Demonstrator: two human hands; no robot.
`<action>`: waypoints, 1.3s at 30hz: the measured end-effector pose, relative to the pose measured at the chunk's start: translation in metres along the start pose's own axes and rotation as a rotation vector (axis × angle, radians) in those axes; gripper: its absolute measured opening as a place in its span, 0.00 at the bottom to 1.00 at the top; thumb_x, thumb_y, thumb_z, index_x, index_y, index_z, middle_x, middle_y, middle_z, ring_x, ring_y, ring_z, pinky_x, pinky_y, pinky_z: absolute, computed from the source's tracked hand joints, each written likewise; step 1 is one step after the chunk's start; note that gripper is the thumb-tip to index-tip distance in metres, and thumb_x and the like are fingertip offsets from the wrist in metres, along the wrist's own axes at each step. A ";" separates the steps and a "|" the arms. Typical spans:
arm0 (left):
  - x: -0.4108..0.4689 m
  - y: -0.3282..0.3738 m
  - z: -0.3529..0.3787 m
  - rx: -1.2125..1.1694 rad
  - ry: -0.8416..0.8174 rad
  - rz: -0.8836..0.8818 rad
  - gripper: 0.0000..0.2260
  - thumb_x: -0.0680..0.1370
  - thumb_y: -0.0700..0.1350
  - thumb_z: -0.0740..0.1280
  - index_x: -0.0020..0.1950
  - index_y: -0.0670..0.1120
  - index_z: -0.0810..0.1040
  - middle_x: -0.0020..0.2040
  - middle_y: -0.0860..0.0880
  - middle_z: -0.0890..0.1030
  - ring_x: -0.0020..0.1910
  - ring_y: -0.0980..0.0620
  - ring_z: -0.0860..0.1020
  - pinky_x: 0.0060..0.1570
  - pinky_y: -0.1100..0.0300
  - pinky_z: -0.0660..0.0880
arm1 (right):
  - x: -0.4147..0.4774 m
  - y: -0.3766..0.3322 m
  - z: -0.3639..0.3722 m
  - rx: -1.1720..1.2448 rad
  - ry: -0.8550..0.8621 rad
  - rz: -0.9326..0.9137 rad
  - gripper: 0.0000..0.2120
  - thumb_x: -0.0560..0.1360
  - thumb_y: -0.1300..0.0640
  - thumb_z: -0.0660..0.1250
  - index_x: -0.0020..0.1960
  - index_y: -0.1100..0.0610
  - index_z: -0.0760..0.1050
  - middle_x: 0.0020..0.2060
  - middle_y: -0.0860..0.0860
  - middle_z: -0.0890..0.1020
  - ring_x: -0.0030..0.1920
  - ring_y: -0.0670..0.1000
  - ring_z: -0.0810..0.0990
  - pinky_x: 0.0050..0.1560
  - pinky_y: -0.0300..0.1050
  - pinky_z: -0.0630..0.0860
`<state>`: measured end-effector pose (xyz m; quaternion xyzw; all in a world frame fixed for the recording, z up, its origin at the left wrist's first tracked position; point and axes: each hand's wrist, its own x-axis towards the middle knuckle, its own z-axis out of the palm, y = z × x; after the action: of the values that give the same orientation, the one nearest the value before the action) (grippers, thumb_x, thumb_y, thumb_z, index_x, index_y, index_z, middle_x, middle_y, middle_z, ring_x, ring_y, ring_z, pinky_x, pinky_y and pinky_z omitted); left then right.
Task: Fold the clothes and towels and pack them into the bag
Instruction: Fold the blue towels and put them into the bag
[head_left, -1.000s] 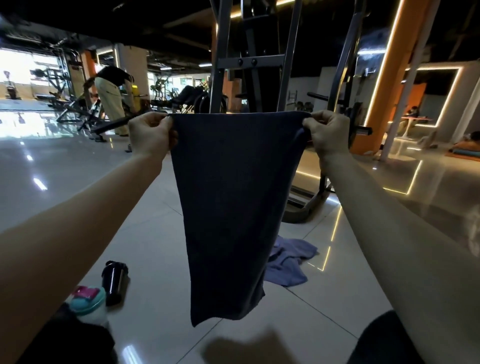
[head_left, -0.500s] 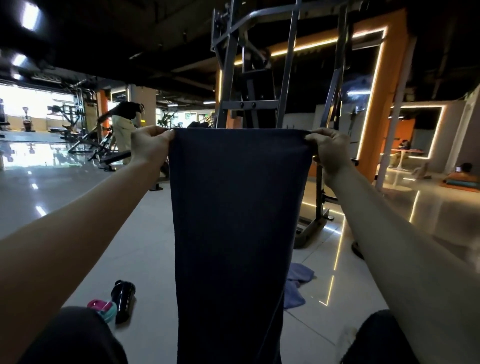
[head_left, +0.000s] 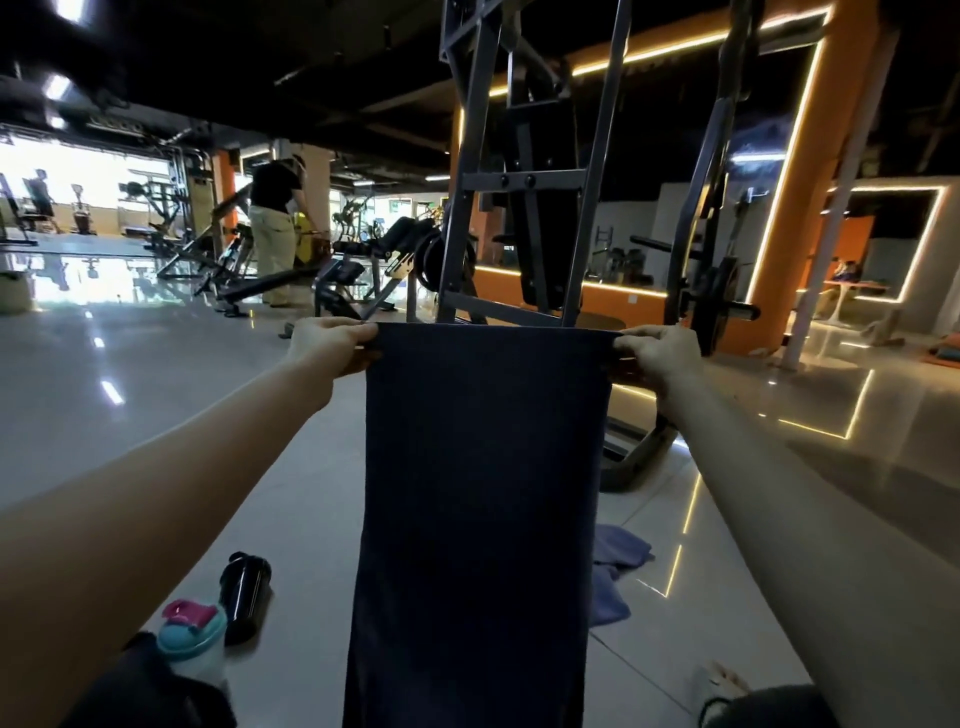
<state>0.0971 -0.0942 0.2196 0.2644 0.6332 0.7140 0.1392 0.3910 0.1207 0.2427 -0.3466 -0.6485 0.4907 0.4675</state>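
Two hands, left hand (head_left: 332, 345) and right hand (head_left: 660, 358), pinch the top corners of a dark navy towel (head_left: 483, 493), which hangs stretched between them above the tiled floor (head_left: 311, 519).

The left hand (head_left: 332, 345) and right hand (head_left: 657, 358) pinch the top corners of a dark towel (head_left: 478, 509), hanging straight down between them. On the floor (head_left: 311, 519) lie a black bottle (head_left: 244, 597), a teal shaker (head_left: 192, 647) and a purple cloth (head_left: 615, 571).
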 end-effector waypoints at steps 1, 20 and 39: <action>0.002 -0.001 0.001 -0.017 0.002 0.031 0.06 0.78 0.41 0.73 0.53 0.40 0.83 0.51 0.41 0.85 0.44 0.46 0.85 0.48 0.56 0.83 | 0.005 0.003 0.002 0.025 0.001 -0.029 0.03 0.77 0.66 0.69 0.50 0.62 0.80 0.46 0.60 0.85 0.43 0.58 0.87 0.43 0.51 0.84; -0.069 -0.025 -0.032 0.065 -0.093 0.084 0.03 0.79 0.40 0.71 0.47 0.40 0.81 0.44 0.44 0.82 0.42 0.49 0.82 0.47 0.60 0.82 | -0.067 0.036 -0.038 -0.025 -0.197 -0.036 0.05 0.76 0.61 0.67 0.48 0.61 0.81 0.44 0.57 0.86 0.45 0.57 0.86 0.45 0.49 0.81; -0.130 -0.142 -0.063 0.834 -1.029 -0.612 0.03 0.80 0.37 0.67 0.50 0.43 0.79 0.43 0.45 0.81 0.34 0.53 0.79 0.29 0.64 0.69 | -0.169 0.136 -0.085 -0.311 -1.006 0.508 0.03 0.76 0.65 0.67 0.49 0.64 0.75 0.26 0.51 0.77 0.26 0.50 0.77 0.31 0.42 0.71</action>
<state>0.1500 -0.1932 0.0514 0.4087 0.7527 0.1279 0.5001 0.5245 0.0316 0.0739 -0.2802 -0.7516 0.5908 -0.0867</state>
